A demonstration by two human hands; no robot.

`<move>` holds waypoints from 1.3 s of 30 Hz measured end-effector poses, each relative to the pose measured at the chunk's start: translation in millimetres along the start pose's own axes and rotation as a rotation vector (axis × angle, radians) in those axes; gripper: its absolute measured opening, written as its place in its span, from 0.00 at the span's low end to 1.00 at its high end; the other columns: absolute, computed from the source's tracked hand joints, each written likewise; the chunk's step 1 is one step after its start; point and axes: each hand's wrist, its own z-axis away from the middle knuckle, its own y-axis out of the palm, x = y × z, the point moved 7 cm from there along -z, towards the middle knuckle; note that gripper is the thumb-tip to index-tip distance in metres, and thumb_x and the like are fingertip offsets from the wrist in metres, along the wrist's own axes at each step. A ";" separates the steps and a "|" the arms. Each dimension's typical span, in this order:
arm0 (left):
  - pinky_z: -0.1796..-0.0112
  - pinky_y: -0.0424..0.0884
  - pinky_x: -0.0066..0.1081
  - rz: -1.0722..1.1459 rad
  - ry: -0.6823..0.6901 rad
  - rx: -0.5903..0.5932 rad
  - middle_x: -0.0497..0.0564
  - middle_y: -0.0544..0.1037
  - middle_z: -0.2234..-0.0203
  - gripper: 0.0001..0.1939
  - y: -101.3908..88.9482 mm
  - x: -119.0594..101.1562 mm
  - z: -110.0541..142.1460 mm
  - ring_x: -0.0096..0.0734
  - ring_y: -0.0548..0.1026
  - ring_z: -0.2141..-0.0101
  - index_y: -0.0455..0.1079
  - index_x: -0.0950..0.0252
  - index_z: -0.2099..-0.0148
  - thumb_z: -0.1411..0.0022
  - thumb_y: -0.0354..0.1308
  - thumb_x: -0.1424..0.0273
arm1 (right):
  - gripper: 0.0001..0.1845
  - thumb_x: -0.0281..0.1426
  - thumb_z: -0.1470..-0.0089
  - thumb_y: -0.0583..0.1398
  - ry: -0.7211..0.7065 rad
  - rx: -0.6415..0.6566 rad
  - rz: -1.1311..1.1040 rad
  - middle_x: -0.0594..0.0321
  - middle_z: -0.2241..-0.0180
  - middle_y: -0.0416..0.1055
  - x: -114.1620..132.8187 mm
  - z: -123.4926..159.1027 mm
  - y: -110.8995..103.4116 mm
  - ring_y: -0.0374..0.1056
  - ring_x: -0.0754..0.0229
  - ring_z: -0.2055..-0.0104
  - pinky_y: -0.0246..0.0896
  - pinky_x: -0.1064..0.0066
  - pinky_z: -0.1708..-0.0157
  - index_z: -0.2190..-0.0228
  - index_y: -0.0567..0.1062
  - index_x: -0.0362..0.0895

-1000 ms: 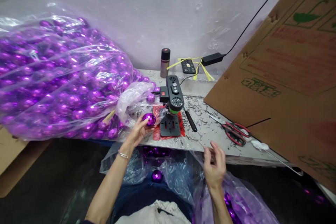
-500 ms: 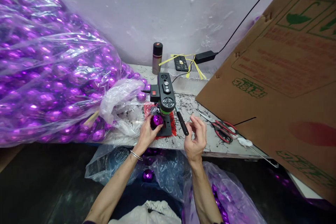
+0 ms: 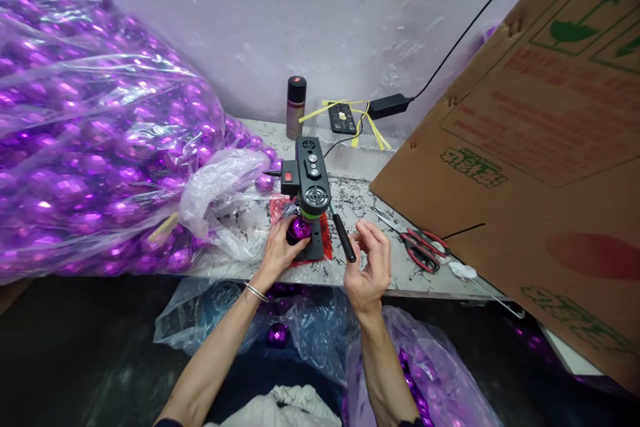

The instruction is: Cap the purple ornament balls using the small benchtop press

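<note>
My left hand (image 3: 280, 247) grips a shiny purple faceted ball ornament (image 3: 301, 229) between thumb and fingers, at the base of a small black press machine (image 3: 314, 177). The ball sits just below the machine's head, which partly covers its top; whether the two touch I cannot tell. To the right, the black-handled lever (image 3: 344, 238) slants down toward me. Beside its lower end is my right hand (image 3: 369, 267), palm up, fingers loosely curled and apart, not wrapped round the lever. Its thumb is close to the handle; contact is unclear.
A huge clear bag of purple balls (image 3: 100, 147) fills the left. Red-handled scissors (image 3: 423, 247) lie on the bench at right, beside a big cardboard box (image 3: 500, 167). Behind the machine stand a dark bottle (image 3: 296, 107), a phone (image 3: 343, 118) and a power adapter (image 3: 389, 106).
My left hand has brought the ball slightly right, closer in under the machine's head. My right hand keeps its place beside the lever. The whole view has shifted a little.
</note>
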 end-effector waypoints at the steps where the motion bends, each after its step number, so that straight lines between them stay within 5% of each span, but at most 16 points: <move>1: 0.42 0.76 0.50 0.001 0.001 -0.001 0.59 0.82 0.45 0.30 0.0 0.7 -0.8 0.52 0.80 0.44 0.71 0.62 0.37 0.39 0.73 0.66 | 0.24 0.24 0.32 0.57 0.003 -0.002 0.005 0.53 0.49 0.76 0.1 0.4 -0.1 0.76 0.60 0.55 0.81 0.68 0.62 0.38 0.74 0.51; 10: 0.39 0.73 0.51 0.057 0.032 0.119 0.59 0.80 0.43 0.30 3.4 0.5 0.4 0.51 0.78 0.41 0.71 0.60 0.36 0.37 0.73 0.63 | 0.22 0.26 0.32 0.58 0.042 0.000 0.034 0.53 0.50 0.77 -8.2 8.5 -3.4 0.78 0.57 0.51 0.82 0.66 0.59 0.40 0.76 0.50; 16: 0.37 0.71 0.52 0.061 -0.012 0.093 0.60 0.81 0.42 0.33 7.0 5.7 2.2 0.52 0.78 0.40 0.72 0.61 0.35 0.39 0.75 0.60 | 0.23 0.26 0.32 0.58 0.056 0.038 0.021 0.52 0.49 0.76 -11.2 15.8 -3.3 0.78 0.59 0.57 0.81 0.67 0.62 0.39 0.74 0.50; 19: 0.36 0.71 0.52 0.069 -0.028 0.089 0.60 0.81 0.41 0.34 12.0 8.5 3.7 0.52 0.78 0.39 0.73 0.60 0.34 0.39 0.75 0.60 | 0.27 0.29 0.34 0.61 0.008 0.065 0.013 0.50 0.46 0.75 -9.7 13.5 -0.9 0.77 0.60 0.59 0.81 0.67 0.64 0.35 0.69 0.51; 22: 0.37 0.71 0.51 0.085 -0.049 0.090 0.59 0.82 0.41 0.34 15.9 11.6 6.0 0.52 0.78 0.40 0.73 0.59 0.33 0.39 0.75 0.60 | 0.32 0.34 0.35 0.64 -0.106 0.120 -0.019 0.49 0.45 0.76 -2.9 3.1 6.7 0.79 0.53 0.51 0.82 0.62 0.61 0.33 0.66 0.50; 24: 0.37 0.72 0.51 0.097 -0.046 0.091 0.59 0.81 0.41 0.35 17.3 12.0 6.9 0.52 0.78 0.39 0.72 0.59 0.33 0.39 0.75 0.59 | 0.26 0.37 0.34 0.63 -0.164 0.153 -0.075 0.51 0.49 0.79 2.8 -6.4 13.5 0.79 0.51 0.49 0.81 0.62 0.61 0.37 0.70 0.49; 27: 0.37 0.72 0.50 0.098 -0.046 0.091 0.59 0.82 0.41 0.35 18.5 12.5 7.3 0.52 0.79 0.40 0.72 0.59 0.33 0.39 0.75 0.59 | 0.10 0.37 0.30 0.57 -0.164 0.137 -0.164 0.57 0.62 0.80 7.3 -17.3 23.4 0.78 0.56 0.60 0.76 0.65 0.66 0.55 0.77 0.47; 30: 0.38 0.72 0.51 0.105 -0.047 0.083 0.59 0.82 0.41 0.35 18.7 13.1 7.5 0.52 0.79 0.40 0.73 0.59 0.34 0.40 0.76 0.59 | 0.16 0.30 0.29 0.53 -0.128 0.081 -0.214 0.65 0.74 0.72 4.4 -12.8 34.4 0.70 0.63 0.73 0.65 0.68 0.73 0.71 0.70 0.48; 39: 0.36 0.70 0.52 0.135 -0.052 0.096 0.59 0.82 0.42 0.34 18.9 10.2 8.9 0.52 0.80 0.41 0.73 0.58 0.34 0.39 0.75 0.58 | 0.20 0.34 0.27 0.48 -0.119 -0.048 -0.196 0.68 0.77 0.66 -22.9 32.8 49.6 0.63 0.62 0.75 0.66 0.61 0.63 0.74 0.63 0.50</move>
